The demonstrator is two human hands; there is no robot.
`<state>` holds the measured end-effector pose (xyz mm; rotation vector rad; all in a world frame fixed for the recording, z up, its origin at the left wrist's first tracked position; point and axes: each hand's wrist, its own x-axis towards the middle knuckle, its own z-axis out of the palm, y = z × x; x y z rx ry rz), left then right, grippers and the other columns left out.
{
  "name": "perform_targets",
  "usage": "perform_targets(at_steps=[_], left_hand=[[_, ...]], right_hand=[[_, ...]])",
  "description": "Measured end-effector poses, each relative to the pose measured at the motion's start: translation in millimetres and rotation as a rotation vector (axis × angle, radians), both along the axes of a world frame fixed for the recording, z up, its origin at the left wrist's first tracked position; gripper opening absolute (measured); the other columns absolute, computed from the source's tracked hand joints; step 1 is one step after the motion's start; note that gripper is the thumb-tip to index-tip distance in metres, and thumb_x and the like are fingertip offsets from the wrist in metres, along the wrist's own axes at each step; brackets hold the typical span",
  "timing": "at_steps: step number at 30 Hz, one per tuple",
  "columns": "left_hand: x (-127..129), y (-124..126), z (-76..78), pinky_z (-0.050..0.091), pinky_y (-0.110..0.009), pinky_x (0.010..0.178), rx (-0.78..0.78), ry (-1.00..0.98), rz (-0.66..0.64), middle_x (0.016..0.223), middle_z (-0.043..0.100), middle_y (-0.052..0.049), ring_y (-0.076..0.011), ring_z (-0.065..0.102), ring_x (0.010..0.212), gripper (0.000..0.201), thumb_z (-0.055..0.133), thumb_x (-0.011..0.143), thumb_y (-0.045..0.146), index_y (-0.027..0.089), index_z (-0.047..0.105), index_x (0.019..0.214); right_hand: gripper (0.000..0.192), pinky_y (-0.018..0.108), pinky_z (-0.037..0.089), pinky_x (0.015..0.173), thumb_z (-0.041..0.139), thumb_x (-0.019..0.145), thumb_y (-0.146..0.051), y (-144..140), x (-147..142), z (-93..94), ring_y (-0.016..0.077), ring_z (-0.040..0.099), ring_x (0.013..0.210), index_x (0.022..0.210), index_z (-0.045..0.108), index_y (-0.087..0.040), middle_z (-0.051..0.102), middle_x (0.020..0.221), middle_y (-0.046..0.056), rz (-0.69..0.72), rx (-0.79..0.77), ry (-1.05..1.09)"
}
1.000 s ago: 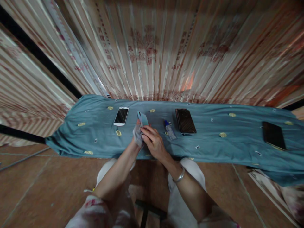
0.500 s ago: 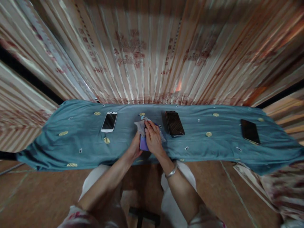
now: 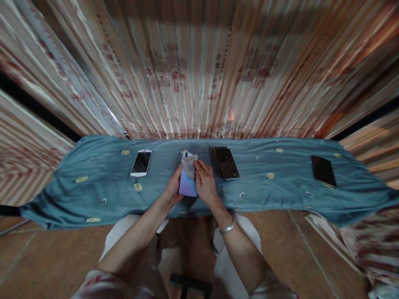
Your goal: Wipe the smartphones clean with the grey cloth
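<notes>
The left hand [image 3: 172, 192] held a purple phone [image 3: 188, 185] clamped in its grip just above the worktop [image 3: 280, 195]. The right hand [image 3: 206, 185] pinched a cloth [image 3: 190, 163] against its top end, seemingly mid-wipe; next, steady strokes down the phone.
</notes>
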<state>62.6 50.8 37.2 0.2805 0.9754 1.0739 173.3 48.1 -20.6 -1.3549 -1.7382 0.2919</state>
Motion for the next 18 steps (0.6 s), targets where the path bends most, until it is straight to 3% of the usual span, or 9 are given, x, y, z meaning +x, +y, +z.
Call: perform_targets(at_steps=[7,12,18], left_hand=[[-2.3,9.6,-12.0,0.055,-0.028,0.079,0.044,-0.054,-0.004,0.078,0.074,-0.008,-0.0179,0.071,0.075,0.037,0.039,0.095,0.033,0.01,0.066,0.105],[-2.4,9.6,-10.8,0.056,-0.025,0.073,0.074,-0.098,-0.059,0.076,0.073,-0.01,-0.0156,0.07,0.068,0.041,0.038,0.095,0.037,0.011,0.069,0.086],[-12.1,16.0,-7.0,0.056,-0.036,0.079,0.079,-0.146,-0.096,0.084,0.074,-0.009,-0.0201,0.07,0.078,0.043,0.036,0.094,0.045,0.018,0.07,0.097]], right_hand=[[0.048,0.045,0.037,0.109,0.033,0.09,-0.013,-26.1,-2.0,1.5,0.023,0.042,0.129,0.135,0.052,-0.015,0.052,0.138,0.013,0.105,0.059,0.037],[0.046,0.044,0.037,0.111,0.036,0.091,-0.015,-44.0,-8.8,10.8,0.0215,0.042,0.131,0.134,0.052,-0.014,0.054,0.136,0.012,0.171,0.11,0.026],[0.045,0.045,0.038,0.11,0.045,0.093,-0.026,-62.9,-21.2,22.0,0.0233,0.041,0.132,0.136,0.048,-0.013,0.053,0.137,0.014,0.267,0.154,0.001]])
